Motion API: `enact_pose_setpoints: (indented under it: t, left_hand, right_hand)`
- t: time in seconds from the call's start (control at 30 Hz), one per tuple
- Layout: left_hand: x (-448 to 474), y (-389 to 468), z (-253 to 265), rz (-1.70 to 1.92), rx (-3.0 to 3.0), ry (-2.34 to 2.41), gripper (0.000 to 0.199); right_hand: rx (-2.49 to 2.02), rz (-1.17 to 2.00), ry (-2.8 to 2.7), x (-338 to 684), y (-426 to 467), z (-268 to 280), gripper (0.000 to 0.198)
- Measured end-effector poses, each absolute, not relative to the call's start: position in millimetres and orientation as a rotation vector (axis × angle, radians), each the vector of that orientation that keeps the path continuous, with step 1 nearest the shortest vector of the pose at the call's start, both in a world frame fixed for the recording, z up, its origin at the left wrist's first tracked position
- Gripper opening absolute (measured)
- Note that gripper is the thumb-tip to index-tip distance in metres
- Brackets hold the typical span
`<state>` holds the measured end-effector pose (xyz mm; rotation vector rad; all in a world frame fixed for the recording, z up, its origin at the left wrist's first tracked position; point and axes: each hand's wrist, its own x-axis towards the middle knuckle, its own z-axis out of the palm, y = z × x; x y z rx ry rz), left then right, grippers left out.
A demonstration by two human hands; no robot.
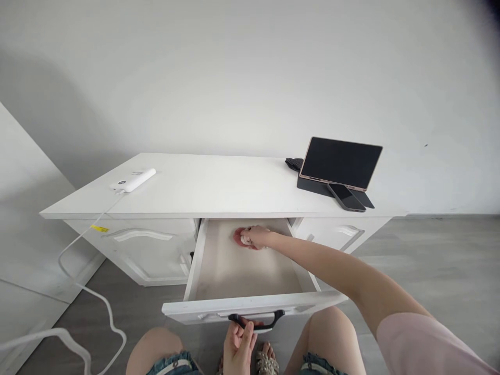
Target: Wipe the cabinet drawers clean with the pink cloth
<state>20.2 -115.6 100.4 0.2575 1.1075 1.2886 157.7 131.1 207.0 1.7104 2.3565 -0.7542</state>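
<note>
A white drawer stands pulled out from the middle of the white cabinet. At its front, my left hand has its fingers curled round the black drawer handle. My right hand reaches far into the drawer, near its back. It is closed on a red and whitish cloth, bunched up and pressed on the pale drawer bottom. Part of the cloth is hidden under my fingers.
On the cabinet top, a tablet stands at the right with a phone before it and a dark folded item behind. At the left lies a white device; its white cable hangs to the floor.
</note>
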Motion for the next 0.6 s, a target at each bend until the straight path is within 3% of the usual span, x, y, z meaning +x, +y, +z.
enact_pose_setpoints:
  t: [0.27, 0.47, 0.6]
  left_hand:
    - [16.3, -118.1, 105.3, 1.261, 0.309, 1.066, 0.047]
    - [9.6, -115.6, 105.5, 1.222, 0.269, 1.011, 0.049]
    - [14.7, -117.6, 106.2, 1.232, 0.297, 1.019, 0.05]
  right_hand:
    - [1.108, -0.477, 2.484, 124.3, 69.3, 204.8, 0.041]
    - [1.009, -0.707, 2.366, 104.4, 40.8, 220.2, 0.041]
    - [0.905, -0.656, 2.402, 94.3, 44.2, 221.1, 0.049]
